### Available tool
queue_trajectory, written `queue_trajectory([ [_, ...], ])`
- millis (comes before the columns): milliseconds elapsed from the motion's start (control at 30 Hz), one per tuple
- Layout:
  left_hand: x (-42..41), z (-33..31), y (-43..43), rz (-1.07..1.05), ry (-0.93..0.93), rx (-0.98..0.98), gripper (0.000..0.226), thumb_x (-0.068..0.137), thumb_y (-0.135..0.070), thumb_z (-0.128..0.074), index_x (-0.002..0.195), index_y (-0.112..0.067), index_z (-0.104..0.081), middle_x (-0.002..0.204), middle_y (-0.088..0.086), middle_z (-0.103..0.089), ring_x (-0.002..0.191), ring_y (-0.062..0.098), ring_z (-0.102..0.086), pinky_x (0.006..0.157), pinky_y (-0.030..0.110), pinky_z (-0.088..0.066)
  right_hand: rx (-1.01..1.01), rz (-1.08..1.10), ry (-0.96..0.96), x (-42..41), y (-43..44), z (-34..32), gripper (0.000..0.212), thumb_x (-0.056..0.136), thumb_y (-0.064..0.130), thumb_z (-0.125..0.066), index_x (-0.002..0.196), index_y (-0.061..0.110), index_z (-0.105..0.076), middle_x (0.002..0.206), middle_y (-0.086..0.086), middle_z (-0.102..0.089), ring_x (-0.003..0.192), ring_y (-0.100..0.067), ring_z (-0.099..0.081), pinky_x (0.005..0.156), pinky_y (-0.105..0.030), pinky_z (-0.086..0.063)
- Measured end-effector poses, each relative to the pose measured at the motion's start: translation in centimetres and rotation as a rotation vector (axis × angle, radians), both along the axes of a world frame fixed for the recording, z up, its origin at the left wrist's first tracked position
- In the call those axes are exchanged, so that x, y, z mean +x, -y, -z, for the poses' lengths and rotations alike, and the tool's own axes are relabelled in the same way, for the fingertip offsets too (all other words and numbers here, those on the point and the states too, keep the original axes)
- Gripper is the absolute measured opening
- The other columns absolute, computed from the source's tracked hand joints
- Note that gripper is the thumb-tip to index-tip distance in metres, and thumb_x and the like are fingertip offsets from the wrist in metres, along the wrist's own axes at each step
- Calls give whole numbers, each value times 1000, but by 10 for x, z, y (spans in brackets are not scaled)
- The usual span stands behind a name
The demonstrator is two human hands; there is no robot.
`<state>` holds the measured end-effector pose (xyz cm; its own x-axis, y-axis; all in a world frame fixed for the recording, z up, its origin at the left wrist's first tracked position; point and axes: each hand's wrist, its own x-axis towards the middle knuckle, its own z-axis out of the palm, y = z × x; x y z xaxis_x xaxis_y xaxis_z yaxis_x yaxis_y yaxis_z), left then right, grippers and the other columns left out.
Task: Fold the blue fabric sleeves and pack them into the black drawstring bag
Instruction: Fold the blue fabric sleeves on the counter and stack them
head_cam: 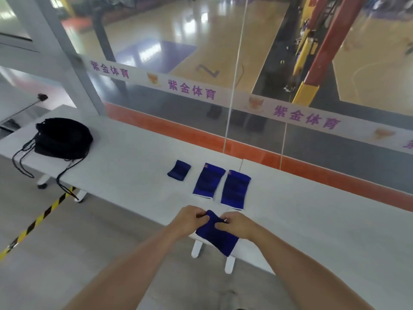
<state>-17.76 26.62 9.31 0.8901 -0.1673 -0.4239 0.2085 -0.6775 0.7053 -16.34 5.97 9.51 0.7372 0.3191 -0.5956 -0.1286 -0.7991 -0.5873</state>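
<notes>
A black drawstring bag sits slumped at the tabletop's left end, its cords dangling over the near edge. Mid-table lies a small folded blue sleeve. To its right, one flat blue sleeve and another flat blue sleeve lie side by side, white hems nearward. A fourth blue sleeve hangs over the near edge, gripped by the left hand and right hand.

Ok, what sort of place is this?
Probably a sports hall: beyond the glass wall lies a glossy wooden court floor with painted lines and a yellow-padded red post. The left hand and right hand hold a sleeve at a table.
</notes>
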Motion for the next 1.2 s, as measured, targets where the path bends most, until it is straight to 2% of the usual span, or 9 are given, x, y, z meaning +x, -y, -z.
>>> queue_trajectory([
  [167,51,-1,-41,55,45,97,43,90,-26,-59,54,-18,-36,49,-4,-36,46,10,-32,50,25,-27,36,-58,74,60,-56,7,26,93,48,-60,85,23,-65,77,6,-60,71,-10,-54,67,-29,-43],
  [267,83,2,-68,-25,13,109,33,92,-33,-59,64,-16,-51,57,-8,-47,52,8,-39,54,24,-31,72,-34,94,101,-82,12,35,94,40,-62,81,8,-64,72,-4,-57,65,-14,-50,64,-33,-40],
  [367,117,6,-96,-49,-25,143,20,94,-37,-55,90,-21,-67,85,-9,-66,76,8,-59,65,22,-44,53,17,121,141,-103,22,36,93,38,-61,70,12,-54,68,0,-53,63,-15,-49,62,-32,-39],
  [567,193,27,-144,-55,-93,234,37,97,-24,-39,84,2,-62,87,15,-69,70,19,-54,70,34,-46,17,246,124,204,-130,42,32,97,36,-56,76,11,-58,75,-2,-63,70,-18,-58,71,-37,-47],
  [733,260,72,-172,139,-163,312,39,94,-29,-36,83,-3,-64,86,11,-67,81,29,-64,71,38,-50,-60,347,75,244,-150,67,25,100,28,-52,75,23,-56,74,7,-57,72,-15,-55,67,-29,-43],
  [867,304,104,-190,246,-150,372,33,91,-28,-45,70,-8,-61,73,7,-64,61,20,-55,55,31,-43,-96,611,13,252,-163,86,29,97,25,-54,68,22,-51,67,7,-54,65,-13,-50,59,-27,-36],
  [967,329,125,-200,398,-85,388,35,96,-24,-42,64,-16,-53,75,6,-62,66,20,-55,56,29,-41,-110,738,-24,251,-173,95,34,97,24,-54,65,22,-44,65,7,-50,60,-11,-44,54,-26,-33],
  [1100,348,160,-199,670,129,381,24,100,-32,-47,103,-19,-67,110,0,-67,106,22,-61,86,32,-48,-105,860,-62,250,-177,109,33,98,23,-52,66,20,-44,67,4,-50,61,-14,-44,56,-28,-34],
  [1200,349,186,-190,889,329,388,52,89,-46,-61,136,-24,-58,148,0,-50,137,25,-46,106,42,-41,-106,898,-74,255,-173,118,31,97,23,-51,67,18,-46,68,2,-52,63,-16,-46,57,-30,-36],
])
